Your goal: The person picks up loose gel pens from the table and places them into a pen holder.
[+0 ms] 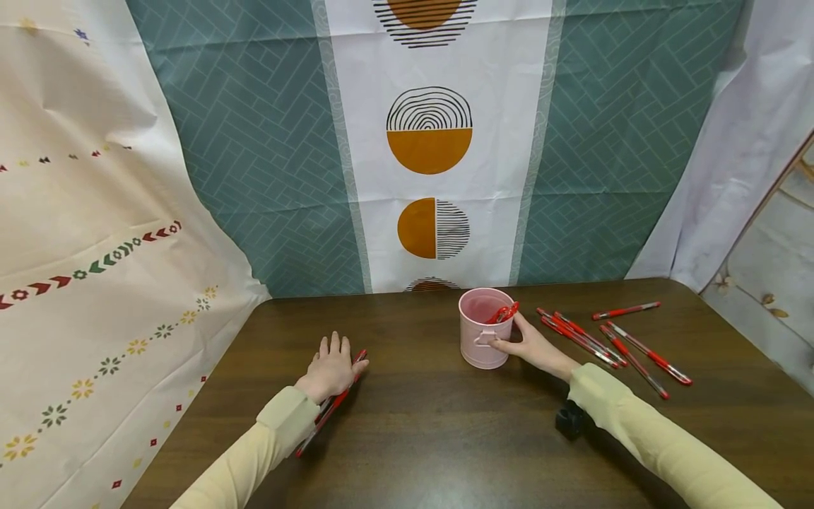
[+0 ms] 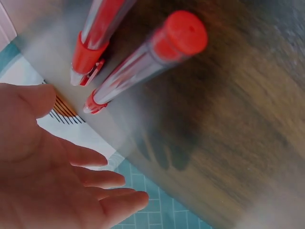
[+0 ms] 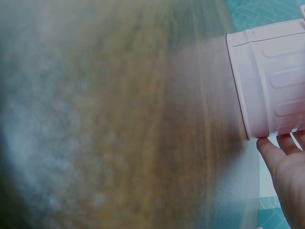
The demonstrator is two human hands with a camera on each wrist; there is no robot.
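Patterned cloth [image 1: 267, 141] hangs behind a dark wooden table [image 1: 413, 438], with a cream cloth [image 1: 95, 177] to the left and a whitish one [image 1: 725, 162] to the right. On the right half of the table we find several red pens [image 1: 620, 346] lying at differing slants, some side by side; a lone pen [image 1: 626, 311] lies just beyond them. The right forearm, in a yellow sleeve [image 1: 655, 431], reaches in on their near side, with a black object [image 1: 570, 418] beside the cuff. At left we note further pens [image 1: 331, 411], partly covered by the left hand [image 1: 327, 369], whose fingers are spread; we cannot tell whether it touches them. The pink cup [image 1: 473, 346] stands upright, mouth upward, holding red items [image 1: 502, 314] too small to identify. The right hand [image 1: 531, 345] grips its right side, thumb near the small handle [image 1: 486, 338]. We place the cup near the table's far edge, right of centre; a broad stretch of tabletop separates it from the left hand.
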